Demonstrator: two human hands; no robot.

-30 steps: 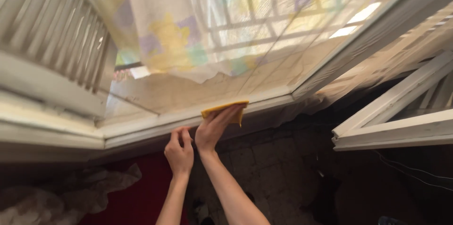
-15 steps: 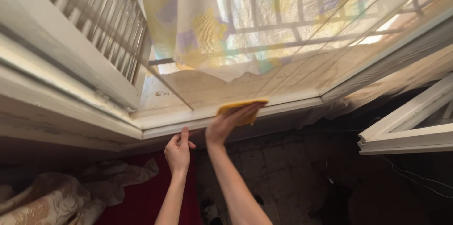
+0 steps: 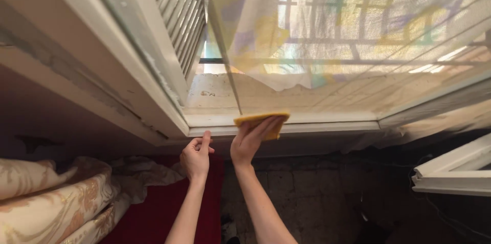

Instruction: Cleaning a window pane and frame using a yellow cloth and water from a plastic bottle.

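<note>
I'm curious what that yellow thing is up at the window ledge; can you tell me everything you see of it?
The yellow cloth looks like a soft, flat cleaning rag, mustard yellow and folded or bunched. It lies along the white window sill, its lower part hanging over the sill's front edge. The right hand presses it there, fingers spread over it. The left hand is beside it, not touching it.

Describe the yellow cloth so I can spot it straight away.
Find the white window frame under the sheer patterned curtain. On its lower rail, near the middle, the right hand presses a yellow cloth flat. It is the only solid yellow thing on the white frame; the left hand is empty.
</note>
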